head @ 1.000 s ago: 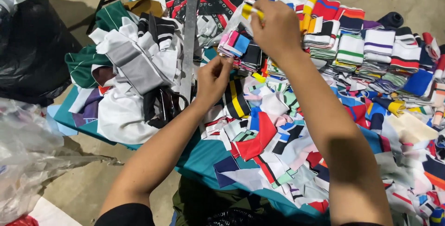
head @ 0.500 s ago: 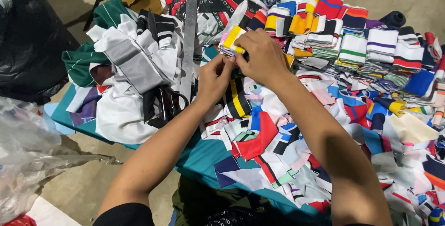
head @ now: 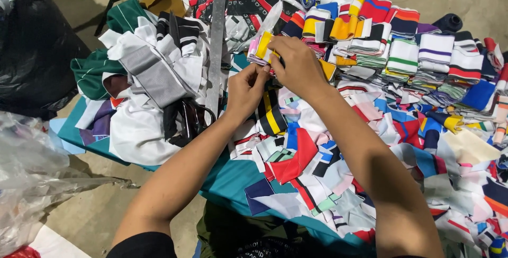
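Both hands have dropped and pulled closer together since the earlier frames; the right hand (head: 299, 67), which was raised over the folded piles a second ago, now sits low beside the left hand (head: 248, 88), and the small fabric bundle (head: 260, 49) came down with it.

Right hand closed on the bundle, a short stack of pink, yellow and white strips, gripping its near end; the bundle sticks out up and left from the knuckles. Long axis runs roughly from the fingers toward the metal ruler (head: 216, 41). Left hand pinched narrow, fingertips touching the bundle's lower edge just below the right thumb. Right hand is nearer and carries it; the left only meets it from below-left.

Bundle sits just right of the ruler, above the loose scrap heap (head: 296, 157) on the teal desk (head: 233, 176). Black scissors (head: 193, 120) lie just left of the ruler's lower end, near the left wrist. Folded striped stacks (head: 402, 51) are well right of the ruler. White and grey cloth pile (head: 148, 78) lies left of the ruler.
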